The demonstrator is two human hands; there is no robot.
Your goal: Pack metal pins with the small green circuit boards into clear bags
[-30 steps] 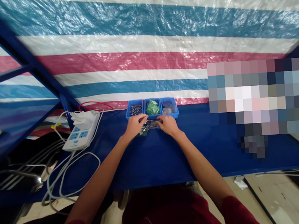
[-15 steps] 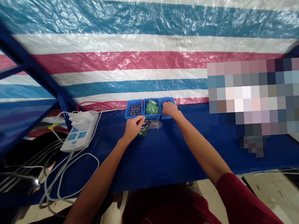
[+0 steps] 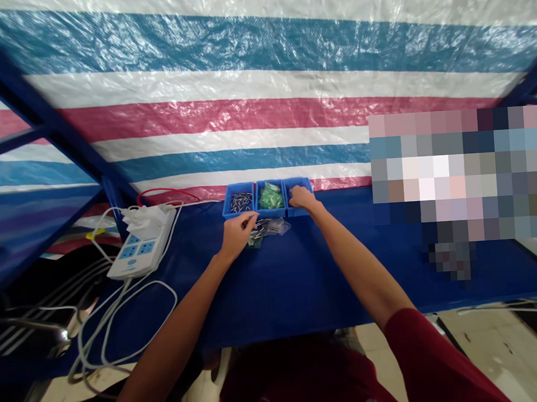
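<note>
Three small blue bins stand side by side at the back of the blue table. My right hand (image 3: 303, 197) reaches into the right bin (image 3: 300, 182), its fingers curled downward and largely covering the contents. Just in front of the left bin (image 3: 226, 208), my left hand (image 3: 236, 235) has thumb and fingers drawn together; anything between them is too small to make out. Small dark and silvery metal pieces (image 3: 241, 202) fill that left bin. Green plastic packets (image 3: 270, 196) lie in the middle bin (image 3: 272, 213). Beside my left fingertips are clear bags (image 3: 277, 226) and loose metal pieces (image 3: 260, 227).
A white power strip (image 3: 138, 254) with adapters and looping white cables (image 3: 157, 282) lies at the left of the table (image 3: 278, 297). Striped plastic sheeting (image 3: 245, 114) hangs behind, between blue frame bars (image 3: 77, 155). The right side is blurred out by large blocks.
The camera view has tilted slightly, so the scene sits a little lower. My right hand stays in the right bin and my left hand stays before the left bin, both barely moved.
</note>
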